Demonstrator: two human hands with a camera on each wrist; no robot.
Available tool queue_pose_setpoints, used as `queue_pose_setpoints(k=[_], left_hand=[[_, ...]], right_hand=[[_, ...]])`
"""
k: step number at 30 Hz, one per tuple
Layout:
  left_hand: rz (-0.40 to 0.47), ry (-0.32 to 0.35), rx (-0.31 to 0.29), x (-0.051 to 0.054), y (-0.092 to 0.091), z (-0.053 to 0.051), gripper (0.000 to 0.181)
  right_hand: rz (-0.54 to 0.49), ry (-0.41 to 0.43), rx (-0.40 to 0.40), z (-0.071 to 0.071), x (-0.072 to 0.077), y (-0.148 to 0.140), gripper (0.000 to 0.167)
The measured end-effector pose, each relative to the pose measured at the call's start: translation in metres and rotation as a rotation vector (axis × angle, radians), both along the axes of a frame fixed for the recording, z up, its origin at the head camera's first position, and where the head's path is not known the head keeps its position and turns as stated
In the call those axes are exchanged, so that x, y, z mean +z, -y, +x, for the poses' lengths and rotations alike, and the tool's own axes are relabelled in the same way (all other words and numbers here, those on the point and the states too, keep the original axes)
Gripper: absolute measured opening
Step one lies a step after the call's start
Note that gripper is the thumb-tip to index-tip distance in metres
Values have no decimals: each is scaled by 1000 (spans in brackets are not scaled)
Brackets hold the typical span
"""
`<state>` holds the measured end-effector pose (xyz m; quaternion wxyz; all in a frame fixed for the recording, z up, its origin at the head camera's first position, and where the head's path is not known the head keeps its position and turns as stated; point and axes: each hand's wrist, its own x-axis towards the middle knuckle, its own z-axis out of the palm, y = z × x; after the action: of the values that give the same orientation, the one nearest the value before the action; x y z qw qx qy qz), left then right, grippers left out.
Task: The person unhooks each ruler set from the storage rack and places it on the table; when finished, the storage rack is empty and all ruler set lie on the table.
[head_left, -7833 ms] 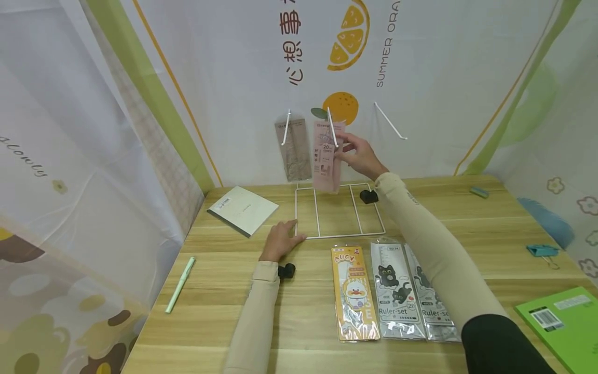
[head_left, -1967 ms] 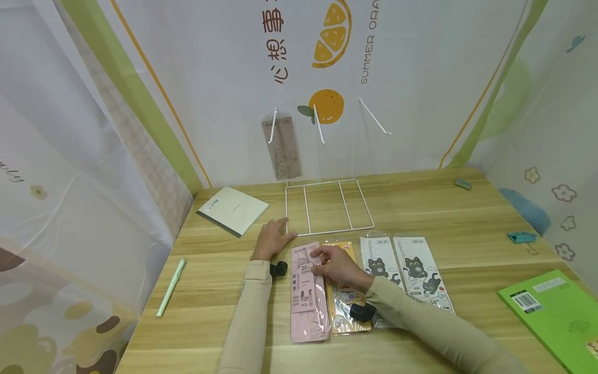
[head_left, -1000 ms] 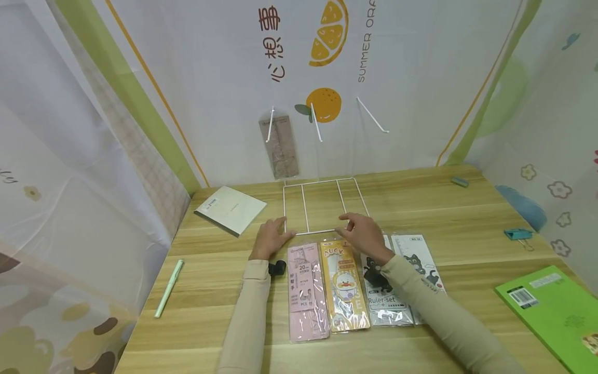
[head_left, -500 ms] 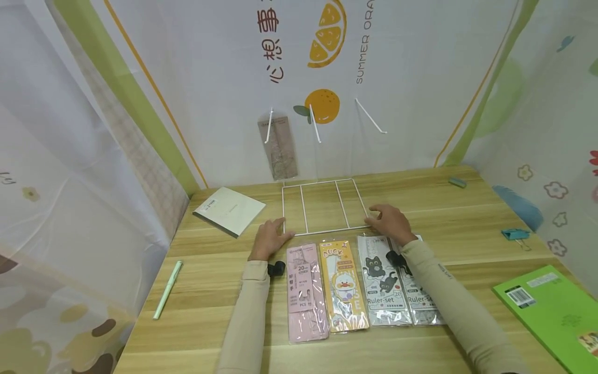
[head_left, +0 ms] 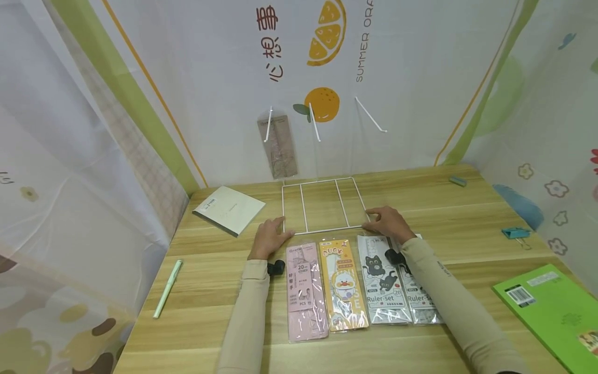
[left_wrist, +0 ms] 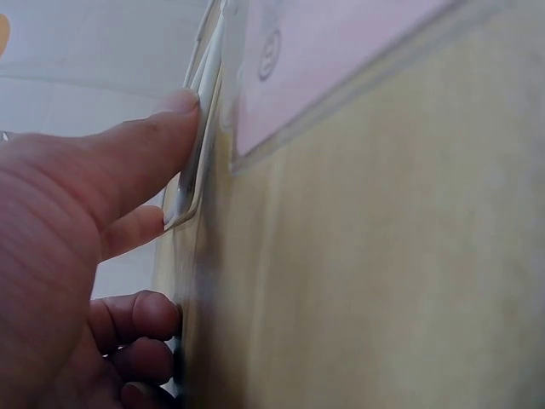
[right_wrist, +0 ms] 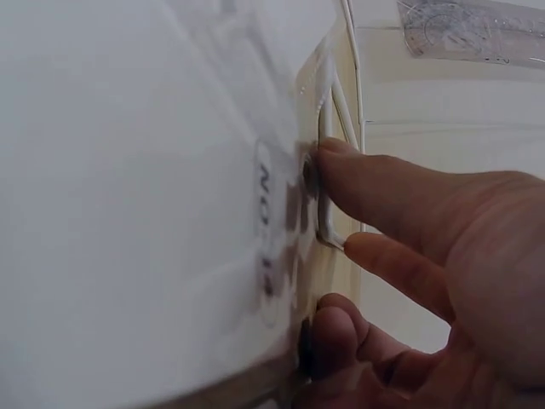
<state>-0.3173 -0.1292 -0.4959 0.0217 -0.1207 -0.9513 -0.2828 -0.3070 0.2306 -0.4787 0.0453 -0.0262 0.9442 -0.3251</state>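
A white wire display rack (head_left: pixel 325 230) stands at the back of the table, its flat base on the wood and slanted hooks rising behind. My left hand (head_left: pixel 268 239) pinches the base's front left corner between thumb and forefinger; the left wrist view shows the thumb (left_wrist: pixel 153 145) on the wire. At the front right corner my right hand (head_left: pixel 389 223) does the same, its thumb (right_wrist: pixel 375 183) against the wire. A greyish-pink ruler pack (head_left: pixel 279 148) hangs on the left hook. In front lie a pink ruler pack (head_left: pixel 307 291), a yellow duck pack (head_left: pixel 344 285) and two cat ruler sets (head_left: pixel 384 280).
A cream notebook (head_left: pixel 230 210) lies left of the rack, with a pale green pen (head_left: pixel 168 289) nearer the front left. On the right are a green book (head_left: pixel 548 306), a teal binder clip (head_left: pixel 516 233) and a small grey-green block (head_left: pixel 457 181). Printed cloth surrounds the table.
The pink ruler pack came off the middle hook and was laid on the table, left of the duck pack. My right hand released it and moved to the base's right corner. Left hand stayed.
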Motion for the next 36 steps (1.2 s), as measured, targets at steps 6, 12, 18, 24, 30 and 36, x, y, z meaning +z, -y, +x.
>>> queue_pose_setpoints(k=[6, 12, 18, 24, 30, 36], left_hand=[[0, 4, -1, 1, 0, 0, 60], [4, 42, -28, 5, 0, -1, 62], [101, 137, -65, 17, 7, -6, 62], [197, 49, -57, 31, 20, -20, 58], [344, 52, -8, 53, 35, -39, 60], [369, 5, -17, 79, 45, -61, 59]], right_hand=[[-15, -6, 8, 1, 0, -1, 62], [-18, -7, 9, 0, -1, -5, 61], [-43, -27, 25, 0, -2, -6, 59], [-47, -26, 23, 0, -3, -6, 59], [-47, -23, 13, 0, -3, -7, 59], [-59, -4, -4, -1, -4, -3, 59]])
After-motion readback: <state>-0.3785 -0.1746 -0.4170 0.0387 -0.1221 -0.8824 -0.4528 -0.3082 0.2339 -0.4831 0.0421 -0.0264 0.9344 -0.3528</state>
